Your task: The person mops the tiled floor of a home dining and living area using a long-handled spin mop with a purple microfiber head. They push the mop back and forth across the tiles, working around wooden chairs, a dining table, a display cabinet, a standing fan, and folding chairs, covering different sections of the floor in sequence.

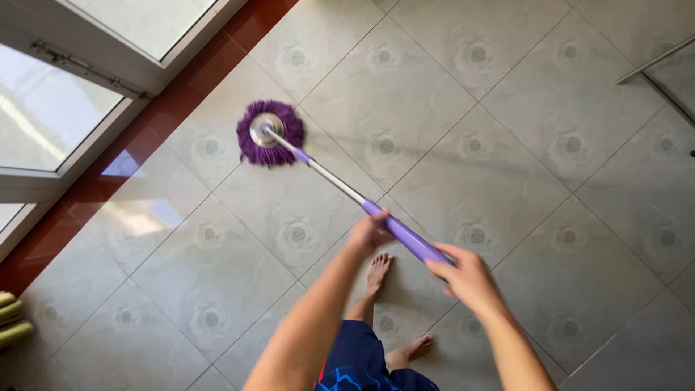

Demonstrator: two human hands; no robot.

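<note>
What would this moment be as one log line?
left hand: grips mop handle | right hand: grips handle | mop head: on tiled floor

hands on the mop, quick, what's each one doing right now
Left hand: closed around the purple grip of the mop handle, lower down the pole.
Right hand: closed around the upper end of the same grip.

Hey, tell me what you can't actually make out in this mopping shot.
Head view only:
- Mop handle: its top end is hidden under the right hand; the left hand covers another stretch.
- Floor under the purple mop head: hidden by its fibres.
- Yellow-green thing: cut off by the left edge, kind unclear.
- Metal bar: cut off by the right edge.
- Outside the window: washed out by glare.
</note>
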